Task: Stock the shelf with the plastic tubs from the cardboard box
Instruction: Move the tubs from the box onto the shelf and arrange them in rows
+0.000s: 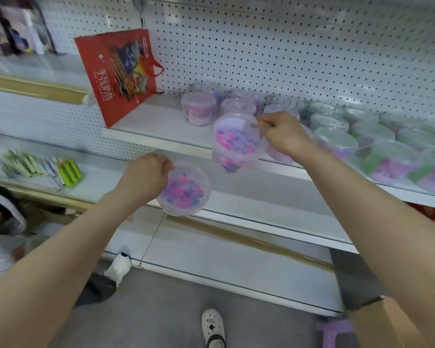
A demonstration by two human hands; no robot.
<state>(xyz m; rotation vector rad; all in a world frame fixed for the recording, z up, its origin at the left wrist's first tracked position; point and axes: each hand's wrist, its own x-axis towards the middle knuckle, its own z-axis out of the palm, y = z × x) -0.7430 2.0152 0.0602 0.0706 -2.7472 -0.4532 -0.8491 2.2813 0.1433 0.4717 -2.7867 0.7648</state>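
We're mid-placement, a tub in each hand. The right hand pinches the right tub at its rim, fingers curled tight. The tub hangs tilted at the shelf's front edge, just left of the stocked row. The left hand curls round the left tub's rim, below and in front of the shelf.

So the step, we'd say, is setting the right tub down. Next it wants levelling and sliding onto the bare shelf between the row and the bag, and then the left one can go up.

These tubs are round, clear, thin-walled and lidded, glossy, full of pink, purple and blue bits. We'd guess they're light and a little slippery. The shelf is smooth and white with a pegboard back. What looks like the box shows only as a brown corner, well below the shelf.
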